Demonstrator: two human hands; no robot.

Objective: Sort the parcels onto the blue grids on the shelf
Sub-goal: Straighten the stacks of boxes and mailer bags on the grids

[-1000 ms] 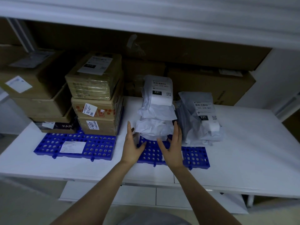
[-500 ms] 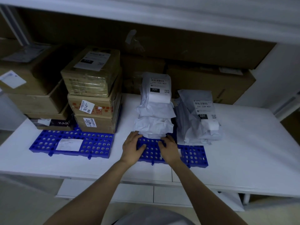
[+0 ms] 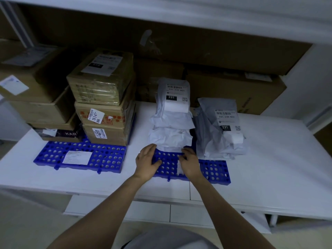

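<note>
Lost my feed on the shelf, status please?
Left hand and right hand flat on right blue grid, empty. White parcel stack at fingertips, grey parcel beside. Nothing blocking.

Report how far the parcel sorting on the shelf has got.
Done: three cardboard boxes are stacked on the left blue grid; white mailer bags and grey mailer bags are piled on the right blue grid. In hand: the left hand and right hand rest at the white pile's front edge, holding nothing. Left: no unsorted parcels visible.
</note>
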